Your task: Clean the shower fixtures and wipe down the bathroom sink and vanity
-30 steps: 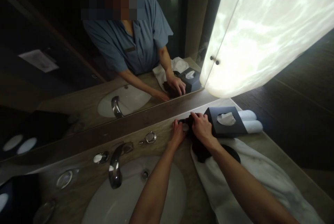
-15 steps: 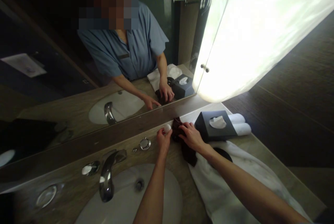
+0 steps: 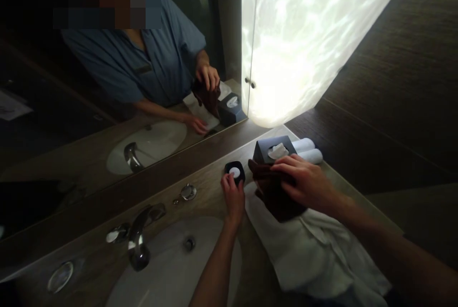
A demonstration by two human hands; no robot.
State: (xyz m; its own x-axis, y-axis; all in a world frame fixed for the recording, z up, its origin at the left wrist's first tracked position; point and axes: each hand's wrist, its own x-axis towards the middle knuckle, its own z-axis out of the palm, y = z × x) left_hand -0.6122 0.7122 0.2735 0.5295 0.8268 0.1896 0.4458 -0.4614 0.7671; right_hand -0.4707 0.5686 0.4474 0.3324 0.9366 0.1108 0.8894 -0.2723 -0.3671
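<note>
We find the right hand point(image 3: 302, 180) gripping the brown cloth point(image 3: 275, 197), three o'clock from the half-curled left hand point(image 3: 234, 198), whose fingertips touch a white disc point(image 3: 234, 171) at twelve o'clock; any left-hand grip we cannot confirm.

A bright marbled light point(image 3: 304, 30) glows beside a wide mirror point(image 3: 107, 87) and dark wall point(image 3: 390, 83).

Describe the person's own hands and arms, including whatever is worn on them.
The left hand and right hand are ungloved, with five-fingered human shapes. Both forearms are uncovered, with no watch or bracelet visible. In reflection, a blue short-sleeved fabric shirt covers the upper arms. The dim light leaves any rings on the fingers hard to tell.
</note>
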